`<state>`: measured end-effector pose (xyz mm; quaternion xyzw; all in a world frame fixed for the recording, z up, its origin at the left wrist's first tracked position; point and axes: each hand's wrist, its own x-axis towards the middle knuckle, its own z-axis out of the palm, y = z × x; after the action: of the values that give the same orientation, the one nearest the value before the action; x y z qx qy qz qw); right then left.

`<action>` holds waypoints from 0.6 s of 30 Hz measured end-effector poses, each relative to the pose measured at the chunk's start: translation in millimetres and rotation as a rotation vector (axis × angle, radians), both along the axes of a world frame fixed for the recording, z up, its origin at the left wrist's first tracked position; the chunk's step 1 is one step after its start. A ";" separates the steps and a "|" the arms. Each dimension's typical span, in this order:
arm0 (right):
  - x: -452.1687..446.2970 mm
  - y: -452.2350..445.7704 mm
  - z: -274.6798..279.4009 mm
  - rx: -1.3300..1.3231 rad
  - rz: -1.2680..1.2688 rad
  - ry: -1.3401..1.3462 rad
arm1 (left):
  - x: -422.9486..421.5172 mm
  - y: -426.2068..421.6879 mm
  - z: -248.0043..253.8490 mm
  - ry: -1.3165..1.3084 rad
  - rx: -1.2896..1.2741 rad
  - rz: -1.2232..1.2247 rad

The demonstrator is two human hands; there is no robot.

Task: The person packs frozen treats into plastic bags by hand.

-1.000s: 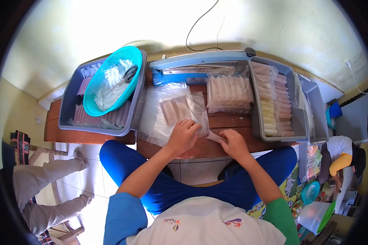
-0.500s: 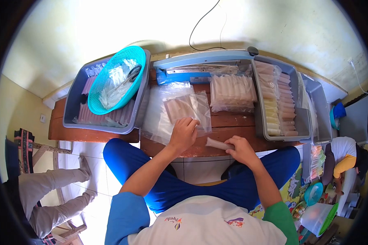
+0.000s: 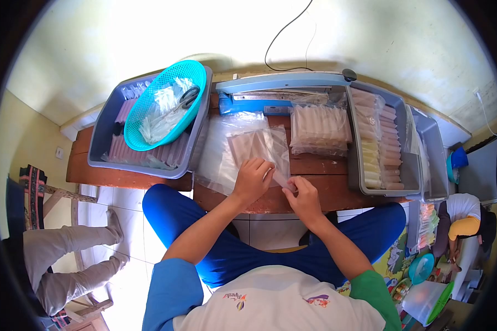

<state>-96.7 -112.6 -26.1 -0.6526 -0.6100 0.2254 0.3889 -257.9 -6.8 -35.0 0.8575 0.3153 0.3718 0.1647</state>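
Right grip (image 3: 303, 198) pinches pale tube (image 3: 280, 179) by near end, apparently leaving far end free; left grip (image 3: 254, 179) over clear bag (image 3: 264, 145), hold cannot be told.

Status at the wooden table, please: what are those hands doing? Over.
Right hand pinching slim, pinkish, plastic-wrapped stick. Left hand at near edge of clear, flat plastic bag holding similar sticks. Nothing visibly blocking between hands.

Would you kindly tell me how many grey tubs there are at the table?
3: the left tub beneath the teal basket, the right tub holding yellow sticks, and the far-right tub just beyond it, partly covered. Others may be hidden.
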 end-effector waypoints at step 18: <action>-7.8 38.3 -46.3 0.152 -0.063 -0.022 | 3.0 0.0 -7.3 -0.012 -0.013 -0.004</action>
<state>-104.5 -74.4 -72.5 -0.6425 -0.6087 0.1590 0.4375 -255.0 -6.7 -42.4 0.8547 0.3150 0.3746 0.1732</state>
